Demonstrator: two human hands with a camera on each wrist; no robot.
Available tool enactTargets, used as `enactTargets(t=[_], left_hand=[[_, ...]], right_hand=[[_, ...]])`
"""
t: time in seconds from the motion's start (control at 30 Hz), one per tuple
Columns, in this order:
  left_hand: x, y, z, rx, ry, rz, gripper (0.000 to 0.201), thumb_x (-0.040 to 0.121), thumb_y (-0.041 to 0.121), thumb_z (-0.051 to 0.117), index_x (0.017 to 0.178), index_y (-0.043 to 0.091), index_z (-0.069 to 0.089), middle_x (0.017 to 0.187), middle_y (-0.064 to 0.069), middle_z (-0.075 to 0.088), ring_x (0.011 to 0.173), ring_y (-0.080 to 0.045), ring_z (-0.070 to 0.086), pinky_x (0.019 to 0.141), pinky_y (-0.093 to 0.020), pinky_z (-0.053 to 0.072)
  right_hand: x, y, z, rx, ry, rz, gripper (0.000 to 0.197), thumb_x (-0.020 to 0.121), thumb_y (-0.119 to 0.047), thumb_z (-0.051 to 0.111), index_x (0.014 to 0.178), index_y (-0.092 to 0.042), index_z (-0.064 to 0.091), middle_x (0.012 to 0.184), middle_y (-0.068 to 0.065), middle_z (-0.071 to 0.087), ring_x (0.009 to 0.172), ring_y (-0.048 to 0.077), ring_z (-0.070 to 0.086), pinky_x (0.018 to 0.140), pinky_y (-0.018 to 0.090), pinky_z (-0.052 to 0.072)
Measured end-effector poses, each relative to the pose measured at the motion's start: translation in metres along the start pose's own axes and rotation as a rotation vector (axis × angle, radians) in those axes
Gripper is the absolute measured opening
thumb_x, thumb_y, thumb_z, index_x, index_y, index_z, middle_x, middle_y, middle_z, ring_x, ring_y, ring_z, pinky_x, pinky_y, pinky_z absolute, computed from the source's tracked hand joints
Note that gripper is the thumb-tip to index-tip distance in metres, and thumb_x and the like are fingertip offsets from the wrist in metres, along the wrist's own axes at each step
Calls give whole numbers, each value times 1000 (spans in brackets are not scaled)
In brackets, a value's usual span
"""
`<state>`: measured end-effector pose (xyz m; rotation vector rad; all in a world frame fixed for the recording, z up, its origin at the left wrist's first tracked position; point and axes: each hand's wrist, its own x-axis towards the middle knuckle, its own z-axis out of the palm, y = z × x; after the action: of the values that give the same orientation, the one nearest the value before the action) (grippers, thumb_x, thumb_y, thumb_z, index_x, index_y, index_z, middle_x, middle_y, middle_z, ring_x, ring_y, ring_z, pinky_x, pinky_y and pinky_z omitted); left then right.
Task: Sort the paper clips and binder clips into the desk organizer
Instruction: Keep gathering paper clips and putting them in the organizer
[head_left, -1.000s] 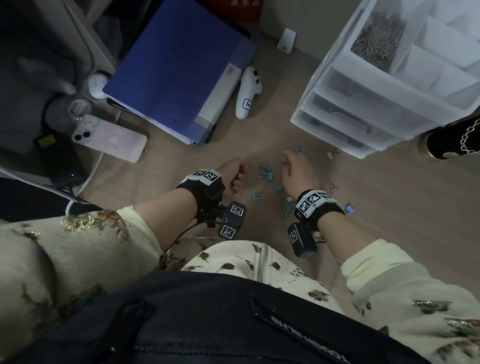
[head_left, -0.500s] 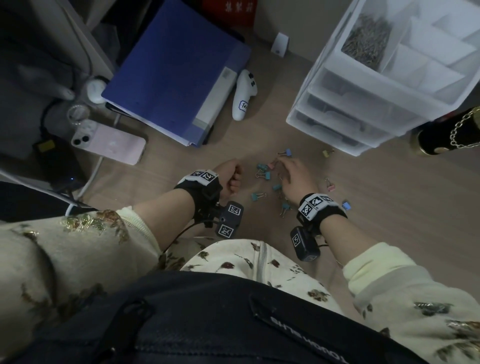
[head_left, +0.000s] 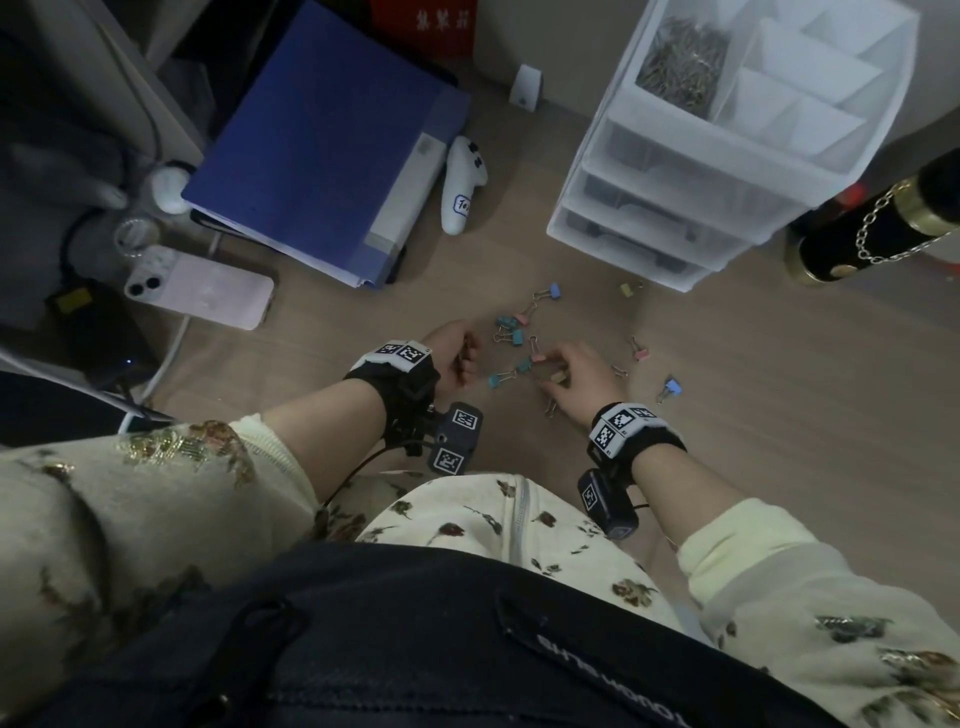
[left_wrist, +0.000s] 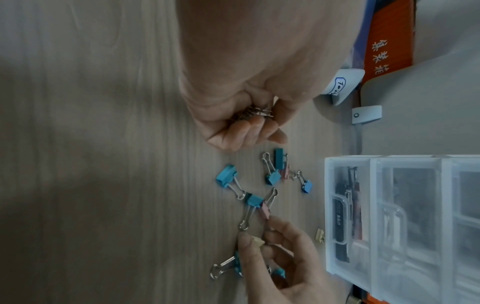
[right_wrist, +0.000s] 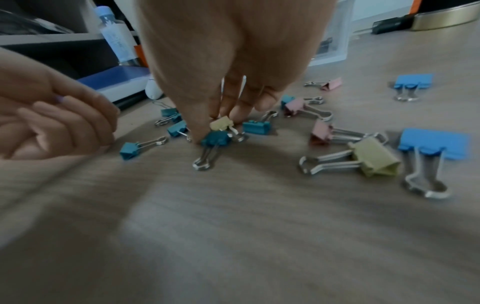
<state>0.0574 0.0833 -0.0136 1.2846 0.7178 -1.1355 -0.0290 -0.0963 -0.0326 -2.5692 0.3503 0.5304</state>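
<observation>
While left hand (left_wrist: 241, 115) clutches gathered clips, right hand (right_wrist: 228, 82) pinches yellow binder clip (right_wrist: 221, 123); teal clip (right_wrist: 215, 138) touching at 6 o'clock, handles toward wrist.

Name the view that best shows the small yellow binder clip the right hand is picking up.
Right wrist: the yellow binder clip sits sharp at the right hand's fingertips. The left wrist view shows only its edge behind a finger; the head view shows a tiny tan speck.
</observation>
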Motion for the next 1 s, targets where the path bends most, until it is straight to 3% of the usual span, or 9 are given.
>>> enactTargets(t=[0.13, 0.27, 0.4, 0.5, 0.67, 0.83, 0.9, 0.97, 1.0], left_hand=[[0, -5, 1, 3, -4, -4, 28, 93, 21, 37, 65, 17, 40, 56, 4, 31, 33, -8, 27, 35, -13, 22], [0, -10, 8, 10, -10, -3, 29, 93, 21, 37, 64, 17, 38, 44, 5, 33, 29, -8, 26, 34, -12, 20], [2, -14, 15, 26, -11, -7, 28, 92, 19, 37, 64, 17, 38, 48, 4, 31, 30, -9, 25, 34, -12, 21], [2, -16, 21, 31, -21, -8, 25, 90, 18, 38, 65, 17, 38, 47, 5, 32, 30, -9, 26, 35, -12, 22], [-1, -19, 33, 64, -52, 9, 26, 89, 15, 39, 64, 18, 39, 44, 6, 34, 31, -8, 26, 35, -14, 22], [-4, -22, 42, 71, -61, 8, 27, 90, 13, 38, 65, 17, 47, 42, 7, 33, 30, -7, 25, 35, -14, 20], [-8, -23, 47, 87, -76, 6, 28, 92, 13, 35, 83, 24, 59, 43, 8, 31, 33, -6, 23, 37, -17, 19], [-10, -23, 50, 89, -79, 4, 35, 93, 13, 34, 122, 14, 53, 46, 8, 30, 35, -6, 22, 37, -17, 18], [-9, -24, 51, 94, -76, 4, 43, 93, 14, 33, 133, 9, 47, 47, 8, 30, 34, -6, 22, 36, -17, 18]], right_hand=[[-4, -2, 2, -62, 9, 39, 23, 87, -10, 56, 111, -9, 57, 112, 11, 53, 104, 28, 52, 81, 31, 38], [-10, 13, -4, -24, 81, 85, 19, 87, -15, 57, 105, -8, 59, 109, 10, 57, 101, 27, 55, 82, 35, 44], [-19, 31, -17, 109, 200, 116, 24, 89, -20, 59, 109, -6, 59, 108, 9, 60, 100, 25, 56, 84, 28, 40], [-25, 41, -24, 110, 243, 165, 27, 91, -28, 54, 113, -12, 57, 110, 6, 59, 99, 28, 59, 86, 37, 48], [-44, 60, -31, -46, 324, 242, 30, 92, -18, 45, 119, -16, 56, 120, 6, 58, 109, 28, 53, 88, 38, 45], [-56, 78, -30, -99, 317, 347, 27, 91, -18, 45, 113, -8, 58, 116, 13, 58, 107, 33, 52, 84, 40, 44], [-60, 79, -30, -95, 309, 364, 29, 91, -20, 45, 113, -8, 58, 117, 13, 58, 108, 33, 52, 84, 39, 43], [-62, 80, -28, -87, 283, 361, 30, 90, -23, 46, 115, -10, 57, 118, 12, 57, 109, 33, 52, 84, 37, 42], [-62, 80, -26, -76, 263, 352, 31, 90, -27, 48, 116, -11, 56, 120, 11, 57, 111, 31, 51, 85, 36, 41]])
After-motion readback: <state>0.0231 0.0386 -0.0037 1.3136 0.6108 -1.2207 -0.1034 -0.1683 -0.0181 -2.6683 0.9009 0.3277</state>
